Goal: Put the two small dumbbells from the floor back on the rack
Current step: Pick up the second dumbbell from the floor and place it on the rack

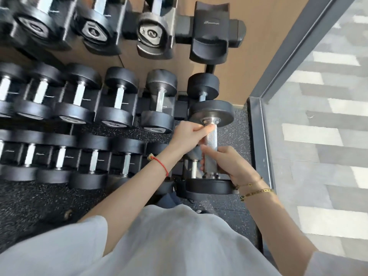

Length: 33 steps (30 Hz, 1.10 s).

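Head view: both hands grasp one dumbbell (211,144) by its knurled handle. The left hand (188,134) is closed around the handle's far end, the right hand (227,164) around its near end. The dumbbell sits at the right end of the rack (180,110), over the lowest tier, beside an empty top-tier cradle (211,30).

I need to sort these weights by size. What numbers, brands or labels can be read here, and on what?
"2" on the end cap of the top-row dumbbell.
Script logo on the empty cradle: too small to read.
End-cap labels on the other racked dumbbells: blurred, unreadable.
The dumbbell in both hands: no text visible.
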Available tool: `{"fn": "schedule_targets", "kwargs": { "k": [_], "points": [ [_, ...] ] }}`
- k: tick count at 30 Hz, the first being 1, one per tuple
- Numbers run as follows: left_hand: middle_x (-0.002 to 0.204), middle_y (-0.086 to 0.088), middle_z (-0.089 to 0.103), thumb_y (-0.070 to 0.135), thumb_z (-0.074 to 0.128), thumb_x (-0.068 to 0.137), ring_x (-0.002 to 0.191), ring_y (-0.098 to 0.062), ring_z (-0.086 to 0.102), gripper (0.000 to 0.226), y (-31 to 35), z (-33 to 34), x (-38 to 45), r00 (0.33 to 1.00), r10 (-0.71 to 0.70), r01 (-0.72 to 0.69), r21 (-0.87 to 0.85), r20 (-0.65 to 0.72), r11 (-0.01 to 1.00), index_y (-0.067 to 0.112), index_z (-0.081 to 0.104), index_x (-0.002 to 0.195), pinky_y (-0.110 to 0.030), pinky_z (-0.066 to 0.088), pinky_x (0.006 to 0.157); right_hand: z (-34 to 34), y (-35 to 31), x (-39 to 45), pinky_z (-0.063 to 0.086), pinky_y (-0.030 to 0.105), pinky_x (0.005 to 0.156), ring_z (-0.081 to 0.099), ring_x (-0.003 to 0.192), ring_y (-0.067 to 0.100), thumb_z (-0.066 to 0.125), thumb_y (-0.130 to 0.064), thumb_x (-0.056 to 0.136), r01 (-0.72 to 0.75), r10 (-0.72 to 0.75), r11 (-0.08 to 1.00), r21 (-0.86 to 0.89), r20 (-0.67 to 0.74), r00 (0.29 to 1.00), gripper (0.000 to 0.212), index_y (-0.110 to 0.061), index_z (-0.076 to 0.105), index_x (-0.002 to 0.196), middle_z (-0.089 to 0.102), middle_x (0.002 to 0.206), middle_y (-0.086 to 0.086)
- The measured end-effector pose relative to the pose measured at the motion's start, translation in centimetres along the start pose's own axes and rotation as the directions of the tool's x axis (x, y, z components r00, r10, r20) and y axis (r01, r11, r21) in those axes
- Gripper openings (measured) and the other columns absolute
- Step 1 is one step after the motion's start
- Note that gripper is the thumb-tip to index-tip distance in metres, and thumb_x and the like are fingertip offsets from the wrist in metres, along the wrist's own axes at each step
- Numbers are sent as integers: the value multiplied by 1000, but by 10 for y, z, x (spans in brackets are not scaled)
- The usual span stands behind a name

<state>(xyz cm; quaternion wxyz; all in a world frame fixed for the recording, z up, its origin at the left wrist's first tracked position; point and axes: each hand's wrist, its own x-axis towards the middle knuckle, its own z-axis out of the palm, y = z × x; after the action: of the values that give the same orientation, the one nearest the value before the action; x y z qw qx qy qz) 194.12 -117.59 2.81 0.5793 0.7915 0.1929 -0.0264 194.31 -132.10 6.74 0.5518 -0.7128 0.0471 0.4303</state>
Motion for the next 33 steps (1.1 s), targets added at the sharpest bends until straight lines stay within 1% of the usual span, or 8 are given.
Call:
{"fn": "schedule_targets", "kwargs": {
  "k": [7, 12, 15, 18, 20, 24, 29, 33],
  "points": [
    [80, -30, 67, 54, 61, 84, 75, -16, 58, 68, 4, -62, 63, 1000, 1, -1, 5, -28, 1000, -14, 65, 85, -48, 54, 94, 33, -59, 66, 55, 26, 52, 66, 55, 16, 62, -32, 94, 13, -13, 998, -54, -2, 1000, 36, 4, 65, 101, 71, 78, 14],
    [56, -6, 44, 49, 62, 86, 59, -14, 43, 60, 18, -100, 114, 1000, 29, -29, 72, 1, 997, -5, 56, 62, -31, 40, 63, 49, -103, 106, 58, 26, 54, 69, 59, 18, 64, -32, 93, 45, -46, 998, -36, -48, 998, 39, 6, 65, 103, 73, 79, 14],
    [43, 9, 29, 37, 67, 88, 48, -7, 30, 56, 29, -116, 140, 996, 85, -86, 23, 34, 996, 14, 39, 45, -25, 26, 52, 52, -129, 125, 56, 35, 73, 65, 70, 24, 65, -36, 91, 54, -61, 996, -67, -106, 993, 44, 7, 65, 101, 73, 81, 14],
    [50, 0, 29, 23, 69, 89, 51, -11, 27, 51, 42, -125, 166, 988, 148, -145, -56, 55, 988, 6, 41, 50, -23, 22, 49, 44, -155, 141, 43, 18, 50, 55, 50, 10, 62, -40, 92, 68, -82, 992, -105, -132, 988, 36, -4, 63, 84, 63, 49, -6],
    [55, -9, 49, 21, 69, 90, 56, -11, 40, 42, 56, -127, 185, 991, 119, -114, -82, 58, 990, -8, 57, 62, -22, 33, 54, 37, -172, 151, 35, 8, 35, 52, 33, 0, 61, -35, 94, 79, -87, 995, -64, -122, 989, 31, -5, 63, 85, 60, 39, -9],
    [94, -23, 74, 23, 68, 90, 77, -18, 60, 36, 78, -126, 223, 997, 76, -69, -182, 31, 981, -13, 70, 95, -30, 47, 73, 19, -205, 176, 51, 14, 56, 67, 52, 11, 64, -35, 92, 105, -106, 994, -19, -89, 990, 35, 0, 67, 97, 73, 68, 7],
    [60, -4, 54, 24, 67, 91, 48, 2, 45, 40, 102, -120, 276, 996, 82, -85, -141, -22, 986, -16, 67, 85, -12, 36, 51, -11, -241, 215, 56, 40, 88, 71, 76, 25, 66, -41, 90, 155, -161, 986, -66, -94, 982, 39, -2, 69, 95, 75, 86, 14],
    [75, -18, 63, 29, 66, 91, 73, -16, 51, 43, 117, -112, 317, 994, 92, -99, -156, -52, 983, -13, 69, 88, -30, 41, 70, -38, -272, 248, 61, 30, 66, 70, 62, 21, 67, -35, 90, 139, -141, 990, -35, -80, 987, 36, 1, 66, 94, 71, 83, 17]
  ]
}}
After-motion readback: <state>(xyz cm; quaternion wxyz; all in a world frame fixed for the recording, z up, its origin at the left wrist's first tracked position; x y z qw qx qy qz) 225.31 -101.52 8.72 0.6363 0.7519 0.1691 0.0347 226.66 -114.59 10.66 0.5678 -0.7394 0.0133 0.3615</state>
